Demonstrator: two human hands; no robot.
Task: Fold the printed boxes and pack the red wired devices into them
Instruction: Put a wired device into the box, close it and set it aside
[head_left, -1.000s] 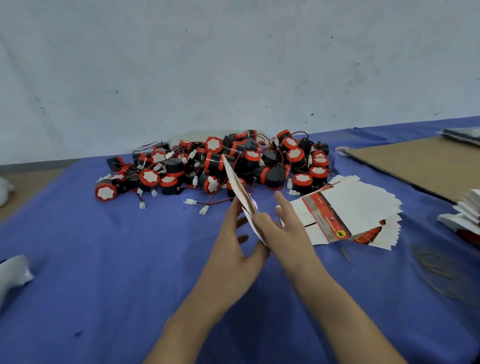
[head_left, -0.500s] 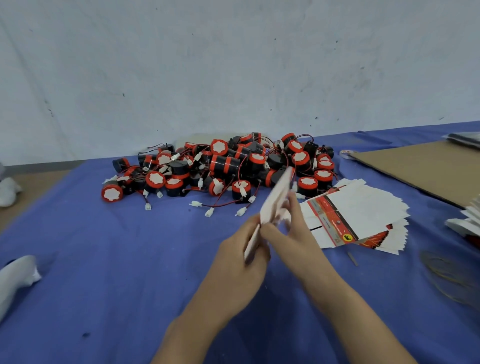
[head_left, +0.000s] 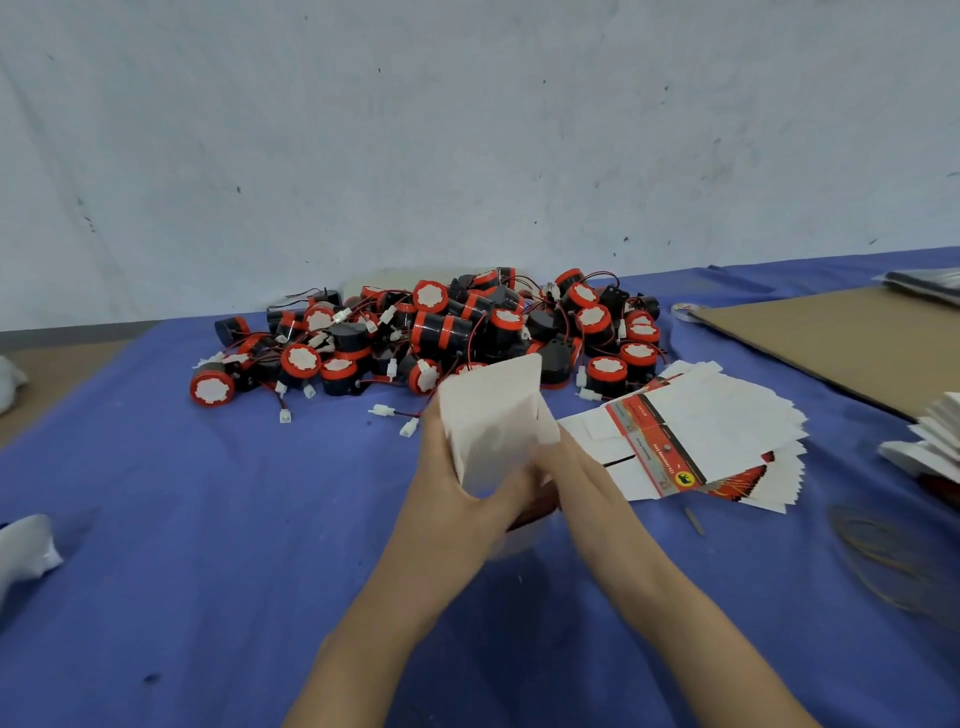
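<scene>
Now the once-flat printed box (head_left: 493, 415) is opening into a sleeve, with the left hand (head_left: 457, 504) and right hand (head_left: 576, 478) both gripping it; the red wired devices (head_left: 441, 332) are still waiting unpacked.

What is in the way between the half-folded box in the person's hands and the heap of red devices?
Nothing visible. The left hand and right hand hold the box just in front of the heap of red devices; only loose wires with white plugs lie on the blue cloth between.
</scene>
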